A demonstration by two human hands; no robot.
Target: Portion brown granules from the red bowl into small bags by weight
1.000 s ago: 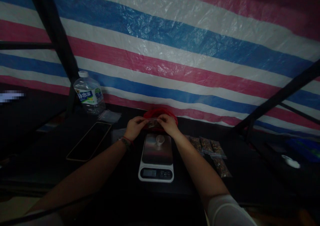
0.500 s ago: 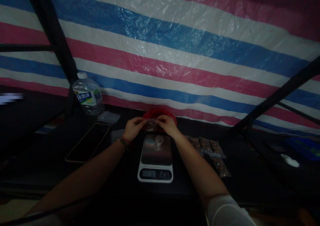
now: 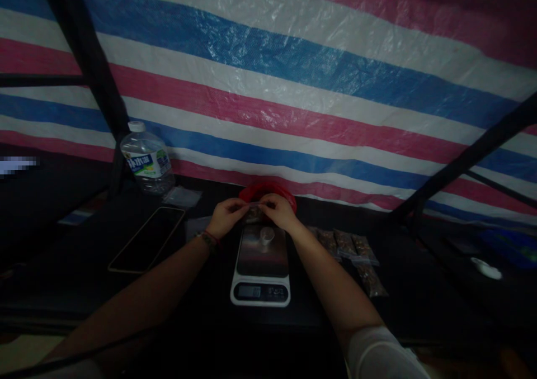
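- Transparent plastic pinched at both ends: the thumb and fingers of the left hand (image 3: 225, 217) press together on one end of the mouth of a small flat see-through bag (image 3: 253, 214), and those of the right hand (image 3: 280, 210) on the other.
- The bag's mouth, its long edge, runs side to side between the fingertips, its body on the near side of them; neither hand is nearer, as both touch it. Some dark contents seem to show inside, too dim to name.
- It lies toward the far edge of the black desk (image 3: 403, 295), just beyond the far edge of a white digital scale with a steel plate (image 3: 262, 263). Whether it touches the scale, I cannot tell.
- A small round whitish cup (image 3: 267, 235) sits on the far part of that plate, just on the near side of the bag and closest to it of the things there.
- Directly behind the hands is a crumpled red plastic bag (image 3: 262, 190), partly hidden by the right hand.
- Right of the scale, past the right forearm, lie see-through packets filled with brown bits (image 3: 346, 242), one set nearer the desk's near edge.
- Left: a dark phone with a pale rim (image 3: 147, 239), flat thin plastic bags (image 3: 183, 196) and, toward the far left corner, an upright transparent bottle with a label (image 3: 146, 164).
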